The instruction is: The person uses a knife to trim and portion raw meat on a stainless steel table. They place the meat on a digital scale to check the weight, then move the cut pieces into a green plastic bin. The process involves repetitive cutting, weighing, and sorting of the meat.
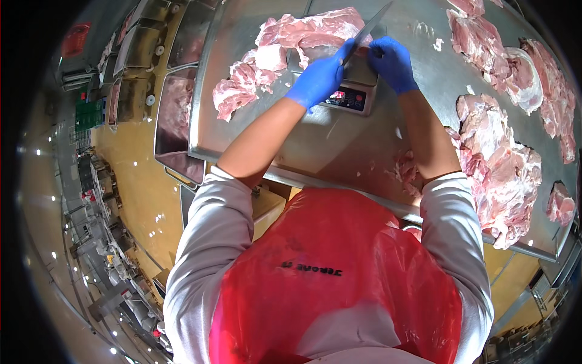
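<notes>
My left hand [320,80], in a blue glove, is closed round a knife [367,30]; its long blade points up and to the right, and its handle is hidden in the glove. My right hand [394,64], also gloved in blue, is beside the blade with its fingers curled in; whatever they may hold cannot be made out. Both hands are at a small digital scale [362,104] with a metal platform and a lit display. Just beyond them lies a long slab of pink raw meat [321,27]. Smaller meat pieces [235,94] trail off to its left.
The steel table [242,136] carries more large raw meat cuts [509,173] on the right, some near my right forearm. Off the table's left edge stand metal bins [176,112] holding meat. A green crate [89,115] is farther left.
</notes>
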`<control>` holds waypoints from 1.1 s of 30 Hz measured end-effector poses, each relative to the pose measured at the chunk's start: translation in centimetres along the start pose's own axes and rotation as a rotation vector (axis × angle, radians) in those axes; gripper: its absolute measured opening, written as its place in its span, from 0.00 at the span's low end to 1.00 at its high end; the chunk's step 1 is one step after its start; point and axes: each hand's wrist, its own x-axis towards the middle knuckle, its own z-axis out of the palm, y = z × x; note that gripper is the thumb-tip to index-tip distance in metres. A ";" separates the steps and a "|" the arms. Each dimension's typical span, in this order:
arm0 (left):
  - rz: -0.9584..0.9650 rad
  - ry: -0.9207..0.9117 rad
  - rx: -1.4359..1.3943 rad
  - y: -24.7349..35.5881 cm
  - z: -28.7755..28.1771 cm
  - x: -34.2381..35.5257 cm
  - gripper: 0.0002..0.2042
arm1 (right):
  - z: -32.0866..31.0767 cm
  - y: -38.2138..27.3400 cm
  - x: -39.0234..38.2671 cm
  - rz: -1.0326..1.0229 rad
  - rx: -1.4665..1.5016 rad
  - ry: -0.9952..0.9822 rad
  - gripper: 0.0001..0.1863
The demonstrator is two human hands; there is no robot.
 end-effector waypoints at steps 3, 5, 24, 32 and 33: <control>-0.068 -0.095 -0.023 0.1 -0.8 -2.7 0.35 | 0.2 -0.2 0.0 0.007 -0.018 0.027 0.05; -0.139 -0.185 -0.031 1.3 -2.2 -4.5 0.35 | 0.2 -0.5 0.1 0.002 -0.028 0.020 0.05; -0.117 -0.169 -0.054 2.2 -1.3 -4.2 0.38 | -0.5 -3.2 0.5 -0.195 0.144 0.219 0.05; -0.237 -0.269 -0.021 3.8 -2.6 -6.1 0.39 | 0.1 -0.9 0.6 -0.107 -0.085 0.066 0.04; -0.240 -0.284 -0.031 3.6 -3.0 -7.3 0.39 | -0.2 -0.8 0.8 -0.121 -0.093 0.070 0.04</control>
